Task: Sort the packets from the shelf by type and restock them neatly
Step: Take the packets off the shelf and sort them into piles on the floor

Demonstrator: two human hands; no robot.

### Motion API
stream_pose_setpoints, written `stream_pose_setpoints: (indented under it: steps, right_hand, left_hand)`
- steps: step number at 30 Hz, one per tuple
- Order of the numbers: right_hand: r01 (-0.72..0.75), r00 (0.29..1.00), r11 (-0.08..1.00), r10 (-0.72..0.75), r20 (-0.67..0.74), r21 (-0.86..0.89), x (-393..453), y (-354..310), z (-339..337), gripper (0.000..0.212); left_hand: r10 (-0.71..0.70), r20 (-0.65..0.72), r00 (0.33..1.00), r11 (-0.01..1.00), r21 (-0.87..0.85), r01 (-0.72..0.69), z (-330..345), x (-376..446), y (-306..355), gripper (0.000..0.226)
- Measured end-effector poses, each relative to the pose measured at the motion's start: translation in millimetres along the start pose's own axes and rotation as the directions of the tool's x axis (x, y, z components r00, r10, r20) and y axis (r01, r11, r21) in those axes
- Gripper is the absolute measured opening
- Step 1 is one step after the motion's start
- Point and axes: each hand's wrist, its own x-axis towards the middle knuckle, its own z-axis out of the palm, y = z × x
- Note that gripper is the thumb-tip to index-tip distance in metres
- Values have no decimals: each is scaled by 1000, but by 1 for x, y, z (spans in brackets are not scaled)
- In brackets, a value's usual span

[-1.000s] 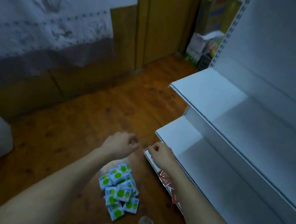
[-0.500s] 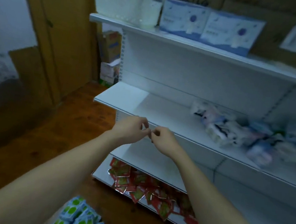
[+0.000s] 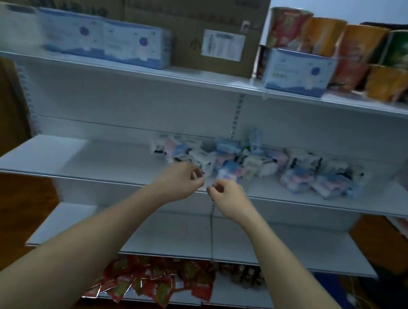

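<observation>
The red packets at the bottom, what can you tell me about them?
The red packets are small, flat and shiny, like foil, with green patches. They lie in a messy heap on the left part of the lowest shelf, tilted and overlapping, and some poke over its front edge. The shelf above hides the back of the heap. A darker pile lies to their right, too dim to name. No hand touches them.

Blue, pink and white packets (image 3: 262,163) lie jumbled on the middle shelf (image 3: 90,161).
</observation>
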Motion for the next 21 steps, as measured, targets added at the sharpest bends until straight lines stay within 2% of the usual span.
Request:
stream_pose_setpoints:
  steps: [5, 9, 15, 21]
  right_hand:
    - [-88, 996, 996, 88, 9, 30, -19, 84, -56, 25]
    - [-121, 992, 991, 119, 29, 62, -19, 124, -79, 23]
    - [-96, 995, 991, 95, 16, 90, 3, 153, -87, 19]
    - [-68, 998, 987, 66, 21, 142, 62, 167, -80, 15]
  left_hand:
    - [22, 43, 999, 1000, -9, -21, 59, 23, 79, 20]
    - [19, 78, 997, 999, -27, -17, 90, 34, 112, 23]
    - [0, 103, 995, 1000, -4, 0, 113, 58, 121, 22]
    - [-41, 95, 995, 998, -37, 45, 128, 112, 105, 19]
